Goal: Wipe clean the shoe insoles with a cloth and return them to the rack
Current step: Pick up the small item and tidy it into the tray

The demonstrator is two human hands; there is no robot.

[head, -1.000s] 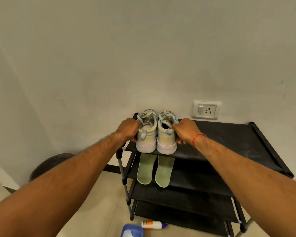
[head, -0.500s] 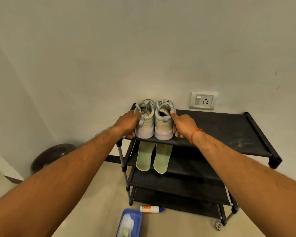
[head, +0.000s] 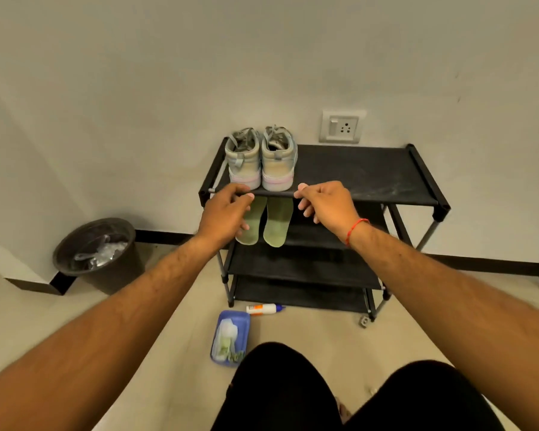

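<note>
A pair of pale sneakers (head: 261, 160) stands heels toward me at the left end of the black rack's (head: 364, 172) top shelf. Two green insoles (head: 276, 223) lie side by side on the second shelf, just below the shoes. My left hand (head: 226, 213) hovers in front of the top shelf's edge, fingers loosely curled, holding nothing and partly covering the left insole. My right hand (head: 325, 202), with a red thread at the wrist, hangs beside it the same way, empty.
A black bin (head: 98, 253) with plastic inside stands left of the rack. On the floor in front lie a blue tray (head: 231, 337) holding a cloth and a white glue bottle (head: 263, 308). A wall socket (head: 341, 127) sits above the rack. My dark-clad knees fill the bottom.
Both hands have let go of the sneakers and pulled back toward me, off the top shelf. The view has dropped back, showing the bin, tray and my knees.
</note>
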